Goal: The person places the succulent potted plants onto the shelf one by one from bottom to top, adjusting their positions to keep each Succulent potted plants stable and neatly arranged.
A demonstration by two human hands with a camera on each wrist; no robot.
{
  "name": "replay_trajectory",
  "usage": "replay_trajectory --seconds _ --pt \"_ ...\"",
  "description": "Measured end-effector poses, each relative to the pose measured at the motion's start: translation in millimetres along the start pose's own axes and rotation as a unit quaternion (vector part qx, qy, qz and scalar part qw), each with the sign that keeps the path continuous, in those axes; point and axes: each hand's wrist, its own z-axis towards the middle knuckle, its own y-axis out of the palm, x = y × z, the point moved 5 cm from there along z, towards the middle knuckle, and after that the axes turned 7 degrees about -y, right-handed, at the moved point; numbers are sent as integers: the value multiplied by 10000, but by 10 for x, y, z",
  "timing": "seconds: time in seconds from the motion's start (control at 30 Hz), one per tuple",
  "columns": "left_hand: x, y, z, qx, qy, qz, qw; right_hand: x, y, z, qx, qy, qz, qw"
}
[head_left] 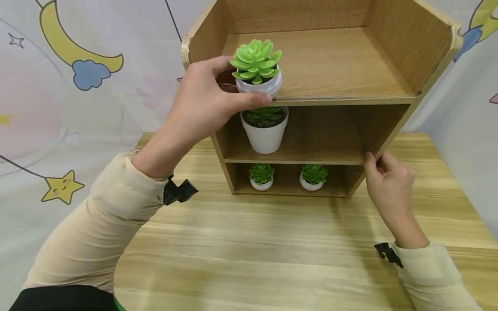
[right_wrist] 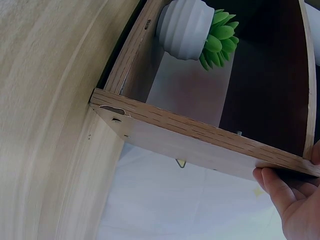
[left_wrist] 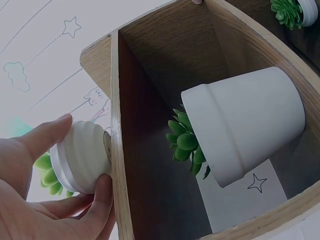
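My left hand (head_left: 202, 97) holds a small potted succulent (head_left: 256, 69), light green in a white ribbed pot, at the front left edge of the top board of a wooden shelf (head_left: 319, 65). In the left wrist view, thumb and fingers grip the sides of this white pot (left_wrist: 82, 157), its base against or very near the board's edge. On the right, my right hand (head_left: 391, 190) pinches the front edge of the shelf's side panel (right_wrist: 200, 131). A larger potted succulent (head_left: 265, 134) stands on the middle level, its top partly hidden by the board above.
Two small potted succulents, a left one (head_left: 262, 177) and a right one (head_left: 313, 177), sit on the bottom level. The shelf stands on a wood-grain table (head_left: 249, 246). Behind it hangs a pale cloth (head_left: 128, 26) printed with moons and stars.
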Motion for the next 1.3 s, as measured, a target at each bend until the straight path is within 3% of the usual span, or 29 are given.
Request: replay_trajectory --seconds 0.3,0.53,0.73,1.3 --pt "-5 58 74 -80 -11 254 9996 14 -29 -70 35 191 31 9998" --pt "30 22 69 86 -4 219 9997 -9 -13 1 5 115 49 9999" --pt "71 27 76 42 38 255 9997 -19 -18 5 36 155 48 9999" --pt "2 42 184 69 -278 432 9987 -41 -8 1 174 276 4 9995"
